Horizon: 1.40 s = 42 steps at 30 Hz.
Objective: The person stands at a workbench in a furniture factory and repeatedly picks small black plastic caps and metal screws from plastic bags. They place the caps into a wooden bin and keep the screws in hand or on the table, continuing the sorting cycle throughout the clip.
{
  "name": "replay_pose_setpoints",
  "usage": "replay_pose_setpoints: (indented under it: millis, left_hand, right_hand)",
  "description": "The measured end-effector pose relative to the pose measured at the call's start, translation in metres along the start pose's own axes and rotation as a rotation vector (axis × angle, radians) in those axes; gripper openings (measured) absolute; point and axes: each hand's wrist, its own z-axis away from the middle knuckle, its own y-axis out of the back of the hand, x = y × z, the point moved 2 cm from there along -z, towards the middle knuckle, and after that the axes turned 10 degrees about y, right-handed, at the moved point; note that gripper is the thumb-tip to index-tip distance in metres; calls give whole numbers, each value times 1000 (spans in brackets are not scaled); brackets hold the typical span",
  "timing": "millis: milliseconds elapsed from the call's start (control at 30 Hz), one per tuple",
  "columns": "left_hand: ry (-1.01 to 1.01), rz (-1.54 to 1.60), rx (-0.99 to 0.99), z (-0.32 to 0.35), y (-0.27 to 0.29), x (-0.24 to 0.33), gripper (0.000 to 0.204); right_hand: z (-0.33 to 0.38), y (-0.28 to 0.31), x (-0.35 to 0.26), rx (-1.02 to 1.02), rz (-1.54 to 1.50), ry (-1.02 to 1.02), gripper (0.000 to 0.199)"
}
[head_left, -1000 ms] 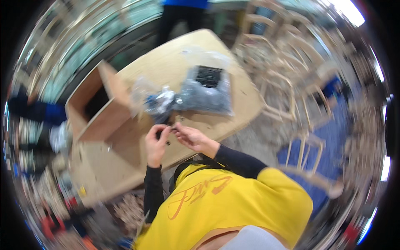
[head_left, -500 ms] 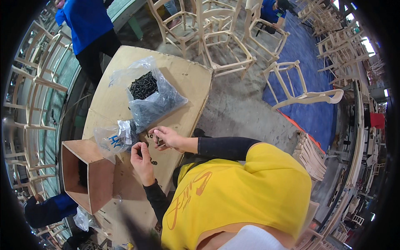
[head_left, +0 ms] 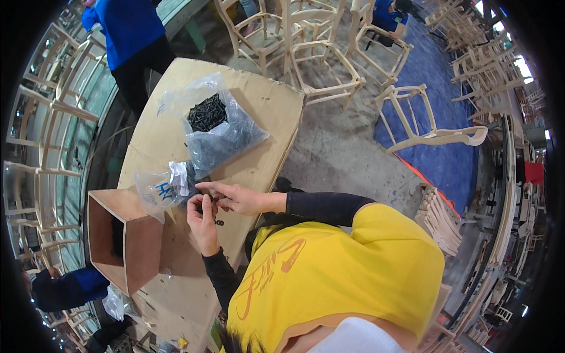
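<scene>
My left hand [head_left: 203, 222] and my right hand [head_left: 240, 199] meet over the table. The left thumb and fingers are pinched together, closed on something too small to make out. My right fingers are bent close against the left fingertips, the index finger reaching past them; a small dark piece shows between the hands, its kind unclear. Just beyond lies a clear plastic bag [head_left: 226, 144] of black screws [head_left: 207, 113], its mouth spread. Beside the fingertips rests a smaller clear bag [head_left: 154, 197] with blue writing and a silvery patch. Small dark rings [head_left: 219, 223] lie by my left hand.
An open plywood box [head_left: 143, 241] with dark contents stands left of my hands on the wooden table [head_left: 265, 97]. Pale wooden chair frames [head_left: 326, 73] stand past the far edge. A person in blue [head_left: 129, 32] is at far left. Blue sheeting [head_left: 438, 144] covers floor at right.
My hands have come together; the right hand has moved in to the left fingertips, and the left has risen slightly. The view has shifted a little.
</scene>
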Motion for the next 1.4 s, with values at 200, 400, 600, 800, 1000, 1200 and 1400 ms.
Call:
replay_pose_setpoints:
  millis: [200, 400, 600, 800, 1000, 1200, 1400]
  left_hand:
    - [-390, -568, 193, 11, -10, 18, 11]
    - [-248, -513, 180, -1, 33, 27, 15]
    - [-660, -741, 768, -34, 167, 129, 19]
    - [-463, -27, 675, -43, 256, 144, 20]
    - [-22, 412, 11, -16, 149, 38, 30]
    - [80, 394, 20, 11, 100, -42, 28]
    - [173, 247, 122, 24, 84, -48, 23]
  right_hand:
    - [1, 2, 8, 64, -136, -139, 57]
    - [-5, 5, 15, -116, 153, -51, 69]
    - [-64, 87, 71, 119, 580, -133, 32]
    - [-138, 171, 145, 228, 1135, 106, 32]
    - [-144, 177, 169, -18, 1165, -54, 20]
    - [-143, 184, 164, 182, 1077, 146, 14]
    - [-127, 164, 92, 625, 210, -90, 20]
